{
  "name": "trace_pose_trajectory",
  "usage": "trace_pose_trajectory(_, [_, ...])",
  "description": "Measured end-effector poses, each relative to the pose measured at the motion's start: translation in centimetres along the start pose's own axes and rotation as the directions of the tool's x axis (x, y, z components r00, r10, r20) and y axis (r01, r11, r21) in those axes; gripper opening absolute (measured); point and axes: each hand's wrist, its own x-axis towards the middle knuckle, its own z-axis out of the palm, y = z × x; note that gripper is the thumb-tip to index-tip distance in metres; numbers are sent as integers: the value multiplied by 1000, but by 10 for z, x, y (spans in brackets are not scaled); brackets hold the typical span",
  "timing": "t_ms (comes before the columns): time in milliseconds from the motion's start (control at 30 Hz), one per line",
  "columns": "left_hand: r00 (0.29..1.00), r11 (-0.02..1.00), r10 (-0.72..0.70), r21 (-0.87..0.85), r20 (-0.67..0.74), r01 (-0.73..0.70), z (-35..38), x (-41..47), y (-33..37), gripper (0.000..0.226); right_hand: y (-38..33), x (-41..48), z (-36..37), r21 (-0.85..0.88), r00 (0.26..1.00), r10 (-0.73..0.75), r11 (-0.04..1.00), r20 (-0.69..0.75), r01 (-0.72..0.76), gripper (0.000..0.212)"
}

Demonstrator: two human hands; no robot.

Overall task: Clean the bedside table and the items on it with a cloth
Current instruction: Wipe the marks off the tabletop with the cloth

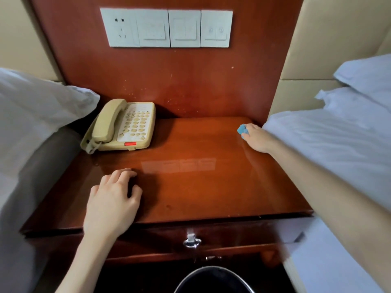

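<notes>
A glossy red-brown wooden bedside table (190,187) stands between two white-sheeted beds, one pillow on the left (38,111) and one on the right (338,140). Below its drawer, a single round dark bin (211,278) shows only its rim; what it holds cannot be told. One beige corded telephone (124,125) sits at the back left. Four white wall plates (167,28) line the panel above. The left hand (112,199) rests near the front edge, fingers loosely curled, tips on the wood. The right hand (257,137), arm outstretched, pinches a small blue cloth (242,129) at the far right edge.
</notes>
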Motion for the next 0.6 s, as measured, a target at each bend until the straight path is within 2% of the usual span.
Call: trace_pose_trajectory(600, [998, 998, 21, 50, 59, -24, -6, -4, 4, 37, 4, -76, -3, -59, 997, -72, 996, 9, 73, 49])
